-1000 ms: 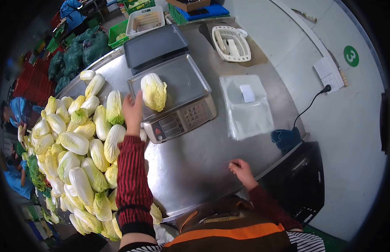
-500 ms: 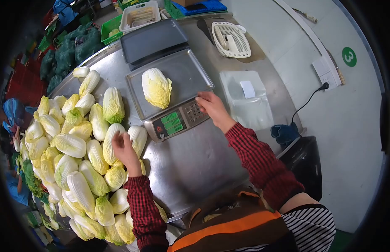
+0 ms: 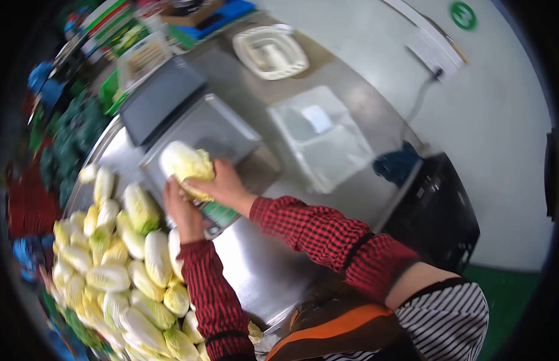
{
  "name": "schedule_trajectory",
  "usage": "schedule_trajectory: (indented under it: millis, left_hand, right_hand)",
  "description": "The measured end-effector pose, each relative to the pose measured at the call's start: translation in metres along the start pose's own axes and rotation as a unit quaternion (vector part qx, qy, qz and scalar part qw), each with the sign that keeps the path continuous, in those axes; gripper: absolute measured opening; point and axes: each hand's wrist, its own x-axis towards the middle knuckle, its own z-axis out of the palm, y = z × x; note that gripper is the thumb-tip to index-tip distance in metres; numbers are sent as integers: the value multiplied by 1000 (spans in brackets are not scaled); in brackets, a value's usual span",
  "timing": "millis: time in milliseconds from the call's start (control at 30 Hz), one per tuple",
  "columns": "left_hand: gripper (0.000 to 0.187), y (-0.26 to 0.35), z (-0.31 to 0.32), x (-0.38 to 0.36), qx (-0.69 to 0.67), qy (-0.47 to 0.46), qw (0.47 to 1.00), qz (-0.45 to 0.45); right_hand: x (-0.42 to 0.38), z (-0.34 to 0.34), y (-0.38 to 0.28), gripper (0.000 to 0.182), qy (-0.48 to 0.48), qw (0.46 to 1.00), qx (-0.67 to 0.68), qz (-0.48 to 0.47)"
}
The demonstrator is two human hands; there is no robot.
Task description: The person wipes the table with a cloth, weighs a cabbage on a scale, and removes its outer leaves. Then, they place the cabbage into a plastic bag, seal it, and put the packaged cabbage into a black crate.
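A napa cabbage (image 3: 182, 161), white with a frilly yellow leaf end, is over the near-left part of the scale tray (image 3: 234, 129). My right hand (image 3: 224, 185) grips its leafy end from the right, thumb across the leaves. From the near left, my left hand (image 3: 182, 207) closes its fingers on the same cabbage. Both hands partly cover the scale's green display (image 3: 218, 213), and its keypad is blurred. A large heap of napa cabbages (image 3: 108, 278) lies to the left of my left forearm.
Behind the tray stands the scale's dark raised panel (image 3: 162, 99). A white plastic basket (image 3: 270, 53) and a stack of clear plastic bags (image 3: 321, 141) lie on the steel table (image 3: 255, 265). A black bin (image 3: 433, 210) stands at the right, by the wall.
My right hand has left the keypad and my left hand has come off the heap side; both now hold the cabbage on the scale. The camera view has swung right.
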Motion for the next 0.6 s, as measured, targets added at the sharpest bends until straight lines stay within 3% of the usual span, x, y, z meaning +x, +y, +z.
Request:
schedule_trajectory:
  millis: [67, 100, 167, 200, 233, 267, 333, 467, 600]
  left_hand:
    - [47, -5, 38, -53, 31, -4, 999, 25]
    - [43, -18, 54, -74, 50, -21, 998, 31]
    - [33, -45, 81, -105, 53, -63, 997, 10]
    - [28, -67, 87, -111, 36, -88, 995, -22]
    - [22, -108, 79, -104, 48, -144, 987, -45]
    - [18, -132, 101, -116, 115, -119, 986, -26]
    - [19, -180, 134, -122, 246, -198, 947, 56]
    - [13, -242, 217, -133, 431, -354, 784, 274]
    - [16, -297, 221, -114, 504, -323, 740, 308]
  right_hand:
    - [-28, -22, 22, 78, 44, 978, 204, 18]
    - [-41, -48, 29, 78, 69, 977, 199, 23]
    - [-71, -108, 39, 81, -11, 872, 473, 123]
    - [-87, -140, 61, 72, -12, 844, 513, 157]
    - [-107, -180, 61, 71, -13, 839, 519, 162]
    - [-132, -214, 70, 67, 17, 834, 508, 214]
    - [-183, -264, 91, 61, 66, 811, 534, 230]
    - [-265, -335, 107, 61, 133, 791, 536, 264]
    - [-297, -357, 115, 66, 208, 785, 526, 251]
